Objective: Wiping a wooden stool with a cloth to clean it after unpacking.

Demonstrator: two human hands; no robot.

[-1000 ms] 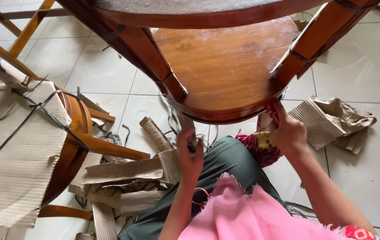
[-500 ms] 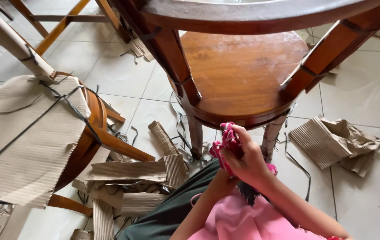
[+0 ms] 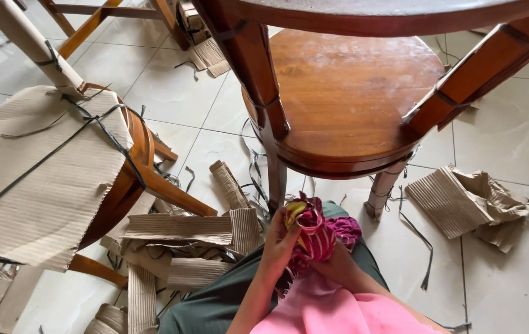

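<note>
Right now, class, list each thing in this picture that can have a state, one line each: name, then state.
Left hand: closed on the cloth.
Right hand: under the cloth, gripping it.
Pink and yellow cloth: bunched up.
Round wooden table: bare, unwrapped.
Chair at left: still part-wrapped, cardboard strapped on.
Cardboard strips: loose on the floor.
Cardboard at right: crumpled.

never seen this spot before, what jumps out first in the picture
A round, glossy brown wooden table shelf fills the top centre, just ahead of the person. Below it, the left hand and right hand bunch a crumpled magenta-and-yellow cloth. Torn strips of corrugated brown cardboard litter the tiles at lower left.
</note>
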